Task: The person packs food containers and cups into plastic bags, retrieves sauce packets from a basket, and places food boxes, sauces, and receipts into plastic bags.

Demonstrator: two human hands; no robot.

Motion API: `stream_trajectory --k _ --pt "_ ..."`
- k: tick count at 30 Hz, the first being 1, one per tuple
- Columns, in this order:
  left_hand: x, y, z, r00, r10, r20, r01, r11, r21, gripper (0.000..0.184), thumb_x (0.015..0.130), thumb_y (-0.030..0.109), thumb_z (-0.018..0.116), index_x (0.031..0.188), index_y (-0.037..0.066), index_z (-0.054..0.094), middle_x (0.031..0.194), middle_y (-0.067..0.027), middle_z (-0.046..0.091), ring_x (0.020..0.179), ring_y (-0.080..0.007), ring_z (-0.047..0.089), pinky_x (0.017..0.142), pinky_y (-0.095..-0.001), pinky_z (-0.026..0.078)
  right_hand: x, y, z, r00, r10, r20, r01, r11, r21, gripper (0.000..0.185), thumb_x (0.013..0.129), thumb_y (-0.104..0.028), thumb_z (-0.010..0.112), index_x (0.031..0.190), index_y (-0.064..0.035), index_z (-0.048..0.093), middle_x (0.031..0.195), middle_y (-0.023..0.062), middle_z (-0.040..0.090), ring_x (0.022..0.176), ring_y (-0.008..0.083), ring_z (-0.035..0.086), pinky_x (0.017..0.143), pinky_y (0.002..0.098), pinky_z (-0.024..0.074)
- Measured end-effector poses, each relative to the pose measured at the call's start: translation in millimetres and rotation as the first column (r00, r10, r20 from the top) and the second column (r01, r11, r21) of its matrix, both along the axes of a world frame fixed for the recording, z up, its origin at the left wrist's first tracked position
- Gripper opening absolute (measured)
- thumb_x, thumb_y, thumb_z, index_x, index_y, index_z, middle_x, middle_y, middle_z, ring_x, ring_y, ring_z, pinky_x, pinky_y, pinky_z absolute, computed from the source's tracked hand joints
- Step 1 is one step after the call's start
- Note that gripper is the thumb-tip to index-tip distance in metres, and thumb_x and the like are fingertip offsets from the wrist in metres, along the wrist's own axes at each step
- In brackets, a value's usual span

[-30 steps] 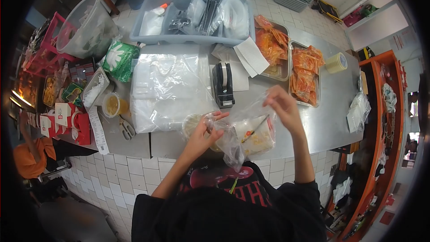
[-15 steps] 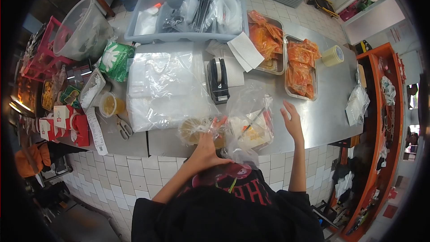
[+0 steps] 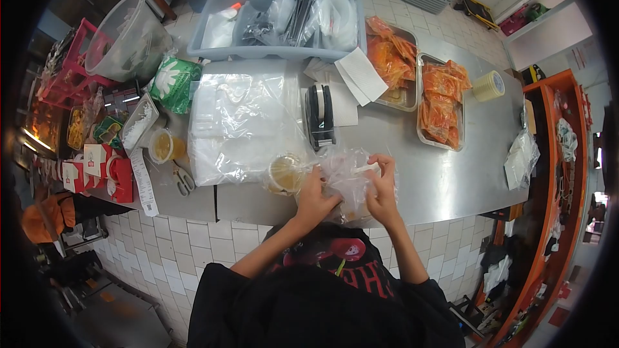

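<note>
A clear plastic bag point(image 3: 343, 171) lies between my hands at the table's front edge, its film bunched over contents I can hardly make out. Closed on the left side of its film is my left hand point(image 3: 313, 201). My right hand point(image 3: 382, 194) pinches the right side, its fingers curled near a white strip in the film. Left of my left hand stands a round tub of yellowish liquid point(image 3: 284, 175), wrapped in clear plastic. A black tape dispenser point(image 3: 320, 116) sits just beyond the bag.
A stack of clear plastic bags point(image 3: 248, 122) lies left of the dispenser. Behind it stands a blue bin point(image 3: 277, 55) of packaging. Trays of orange packets point(image 3: 442, 103) are at the back right. Scissors point(image 3: 183, 180), a receipt point(image 3: 144, 183) and another tub point(image 3: 164, 147) lie left.
My right hand has come left from over the bare table and taken hold of the bag. My left hand has shifted right onto it. The bag's film is now gathered over its contents.
</note>
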State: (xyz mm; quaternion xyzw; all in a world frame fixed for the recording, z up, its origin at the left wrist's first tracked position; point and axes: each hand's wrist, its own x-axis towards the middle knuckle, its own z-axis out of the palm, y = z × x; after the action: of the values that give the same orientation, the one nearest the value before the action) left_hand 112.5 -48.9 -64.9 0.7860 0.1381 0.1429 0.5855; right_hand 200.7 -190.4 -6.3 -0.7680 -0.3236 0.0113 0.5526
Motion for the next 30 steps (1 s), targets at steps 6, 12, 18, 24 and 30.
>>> stream_trajectory --k 6,12,18,24,30 --pt "18.0 -9.5 4.2 0.968 -0.212 0.135 0.195 0.972 0.130 0.052 0.063 0.016 0.070 0.111 0.002 0.054 0.097 -0.0162 0.058 0.091 -0.0326 0.054 0.078 -0.0399 0.044 -8.0 -1.9 21.1 0.988 -0.019 -0.150 -0.036 0.935 -0.352 0.021 0.071 0.000 0.056 0.092 -0.0017 0.059 0.094 0.0149 0.051 0.095 0.0273 0.052 0.081 0.0344 0.0418" --pt "19.1 -9.1 9.4 0.987 -0.157 0.021 0.158 0.971 -0.178 0.040 0.066 0.015 0.067 0.104 0.005 0.059 0.096 -0.0166 0.058 0.088 -0.0346 0.054 0.078 -0.0398 0.043 22.2 -63.9 43.4 0.947 0.107 -0.303 -0.208 0.922 -0.325 0.080 0.062 -0.025 0.079 0.126 0.0009 0.039 0.130 0.0202 0.040 0.120 0.0327 0.042 0.101 0.0424 0.0336" --pt "5.8 -8.0 10.8 0.977 -0.197 0.085 0.193 0.980 0.056 0.039 0.065 0.012 0.068 0.100 0.000 0.056 0.095 -0.0176 0.057 0.087 -0.0350 0.053 0.079 -0.0400 0.043 33.1 -8.8 -10.2 0.866 0.500 0.010 -0.372 0.657 -0.655 0.102 0.064 -0.039 0.072 0.139 -0.0012 0.016 0.146 0.0169 0.014 0.136 0.0318 0.008 0.109 0.0488 0.0066" --pt "-9.8 16.0 41.7 0.941 -0.329 -0.073 0.337 0.920 0.198 0.047 0.064 0.014 0.071 0.105 -0.001 0.052 0.097 -0.0193 0.053 0.090 -0.0379 0.051 0.081 -0.0402 0.042 36.9 19.0 -51.0 0.611 0.791 -0.020 -0.663 0.498 -0.559 0.077 0.078 -0.041 0.052 0.140 -0.0057 0.021 0.146 0.0116 0.020 0.134 0.0219 0.022 0.108 0.0429 0.0140" --pt "-24.9 28.4 81.8 0.871 -0.436 -0.226 0.471 0.872 0.130 0.077 0.068 0.030 0.073 0.120 -0.010 0.033 0.111 -0.0281 0.045 0.106 -0.0385 0.048 0.089 -0.0405 0.041 -2.0 -3.3 -48.9 0.659 0.681 -0.320 -0.752 0.607 -0.258 0.046 0.078 -0.032 0.054 0.120 -0.0113 0.047 0.139 0.0080 0.035 0.130 0.0210 0.030 0.108 0.0441 0.0114"
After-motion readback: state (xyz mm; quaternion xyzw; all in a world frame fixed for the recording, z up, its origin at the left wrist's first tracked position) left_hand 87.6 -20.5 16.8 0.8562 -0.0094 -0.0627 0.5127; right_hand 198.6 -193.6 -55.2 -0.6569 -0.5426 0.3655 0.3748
